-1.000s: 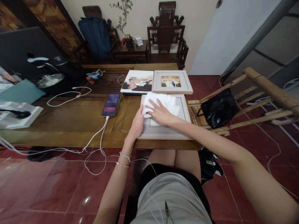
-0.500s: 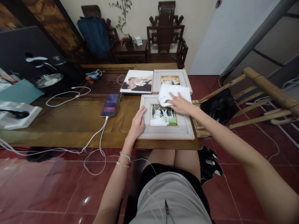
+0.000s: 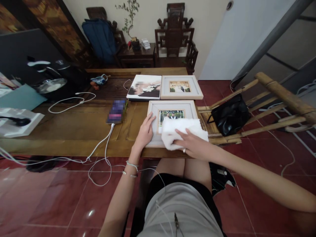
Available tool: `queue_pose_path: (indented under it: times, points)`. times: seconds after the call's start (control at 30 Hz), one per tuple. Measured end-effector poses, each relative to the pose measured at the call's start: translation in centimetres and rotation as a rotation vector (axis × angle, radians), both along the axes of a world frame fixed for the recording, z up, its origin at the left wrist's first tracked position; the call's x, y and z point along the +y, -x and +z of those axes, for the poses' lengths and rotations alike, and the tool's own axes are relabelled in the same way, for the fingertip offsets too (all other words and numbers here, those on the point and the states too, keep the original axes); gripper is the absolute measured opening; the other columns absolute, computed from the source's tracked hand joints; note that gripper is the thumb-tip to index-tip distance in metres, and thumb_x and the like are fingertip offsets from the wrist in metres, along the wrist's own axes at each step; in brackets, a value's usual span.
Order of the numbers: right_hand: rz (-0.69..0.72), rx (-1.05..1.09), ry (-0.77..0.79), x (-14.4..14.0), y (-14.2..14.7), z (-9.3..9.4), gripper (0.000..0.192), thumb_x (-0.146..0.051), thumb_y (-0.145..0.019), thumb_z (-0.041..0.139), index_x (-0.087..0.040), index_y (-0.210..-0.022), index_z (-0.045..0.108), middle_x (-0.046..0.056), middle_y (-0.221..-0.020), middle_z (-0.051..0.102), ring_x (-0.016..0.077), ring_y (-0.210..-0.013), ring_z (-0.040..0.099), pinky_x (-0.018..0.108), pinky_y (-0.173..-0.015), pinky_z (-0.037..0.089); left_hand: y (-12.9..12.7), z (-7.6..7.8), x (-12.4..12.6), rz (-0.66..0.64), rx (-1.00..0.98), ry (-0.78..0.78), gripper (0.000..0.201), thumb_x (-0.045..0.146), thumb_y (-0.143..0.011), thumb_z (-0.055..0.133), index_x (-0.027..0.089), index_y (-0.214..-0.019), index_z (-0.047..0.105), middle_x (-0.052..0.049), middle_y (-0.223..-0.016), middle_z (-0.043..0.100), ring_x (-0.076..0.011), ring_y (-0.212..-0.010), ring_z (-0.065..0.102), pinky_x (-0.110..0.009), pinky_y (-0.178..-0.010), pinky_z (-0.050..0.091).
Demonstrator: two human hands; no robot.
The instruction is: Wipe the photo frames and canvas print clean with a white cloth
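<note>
The folded white cloth (image 3: 177, 125) lies directly beneath the right hand (image 3: 194, 144), gripped along its near fold, its long side running left to right across the near right corner of the picture frame (image 3: 153, 107). The left hand (image 3: 145, 133) lies flat, unclenched, along the frame's left edge. The table (image 3: 133, 131) ends just beyond the frame's near side; bare wood stretches left toward the phone (image 3: 117, 112).

Free gap between phone (image 3: 117, 112) and near frame (image 3: 172, 105)

No text, label, brand or number — none can be read.
</note>
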State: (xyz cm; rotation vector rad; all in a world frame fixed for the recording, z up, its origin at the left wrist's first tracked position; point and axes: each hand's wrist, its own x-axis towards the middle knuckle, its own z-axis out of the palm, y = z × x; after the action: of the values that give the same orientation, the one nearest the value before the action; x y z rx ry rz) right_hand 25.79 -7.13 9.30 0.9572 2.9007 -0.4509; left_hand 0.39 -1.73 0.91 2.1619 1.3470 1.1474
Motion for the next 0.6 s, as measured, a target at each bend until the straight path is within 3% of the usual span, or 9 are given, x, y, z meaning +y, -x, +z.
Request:
queue_pose_path:
  times: [0.1, 0.23, 0.33, 0.47, 0.6]
  points:
    - [-0.040, -0.017, -0.180, 4.8, -0.6, -1.2, 0.050, -0.003, -0.081, 0.044, -0.019, -0.127, 0.055, 0.013, -0.145, 0.045, 0.0318, -0.142, 0.022, 0.065, -0.109, 0.022, 0.1, 0.0, 0.1, -0.008, 0.011, 0.010, 0.042, 0.010, -0.092, 0.034, 0.019, -0.130, 0.051, -0.011, -0.147, 0.043, -0.0216, -0.139, 0.037, -0.048, -0.116, 0.030]
    - [-0.124, 0.004, -0.358, 12.0, -1.1, -1.3, 0.050, -0.006, -0.084, 0.044, -0.022, -0.130, 0.053, 0.007, -0.155, 0.030, 0.0326, -0.144, 0.016, 0.065, -0.111, 0.016, 0.2, -0.1, 0.3, -0.020, 0.005, -0.001, 0.043, 0.008, -0.092, 0.034, 0.018, -0.130, 0.052, -0.012, -0.143, 0.048, -0.0217, -0.138, 0.038, -0.050, -0.115, 0.030]
    - [-0.163, -0.023, -0.400, 15.3, -0.9, -1.2, 0.049, -0.008, -0.086, 0.042, -0.021, -0.133, 0.052, 0.008, -0.150, 0.040, 0.0370, -0.144, 0.013, 0.069, -0.109, 0.014, 0.3, -0.2, 0.3, -0.018, 0.002, -0.009, 0.044, 0.008, -0.091, 0.034, 0.019, -0.130, 0.052, -0.011, -0.143, 0.049, -0.0212, -0.138, 0.038, -0.050, -0.116, 0.030]
    - [-0.140, -0.087, -0.360, 14.4, -0.4, -1.9, 0.048, -0.008, -0.087, 0.043, -0.019, -0.133, 0.052, 0.010, -0.149, 0.040, 0.0444, -0.140, 0.017, 0.072, -0.103, 0.022, 0.3, -0.2, 0.3, -0.016, 0.008, -0.014, 0.044, 0.008, -0.091, 0.034, 0.019, -0.130, 0.052, -0.011, -0.143, 0.048, -0.0212, -0.138, 0.038, -0.049, -0.115, 0.031]
    - [-0.116, -0.130, -0.260, 8.4, 0.0, -1.6, 0.048, -0.007, -0.085, 0.043, -0.019, -0.131, 0.054, 0.012, -0.142, 0.049, 0.0458, -0.137, 0.024, 0.072, -0.099, 0.027, 0.1, -0.3, 0.3, -0.012, 0.003, -0.026, 0.043, 0.008, -0.091, 0.034, 0.019, -0.129, 0.053, -0.011, -0.142, 0.050, -0.0212, -0.138, 0.039, -0.049, -0.115, 0.031]
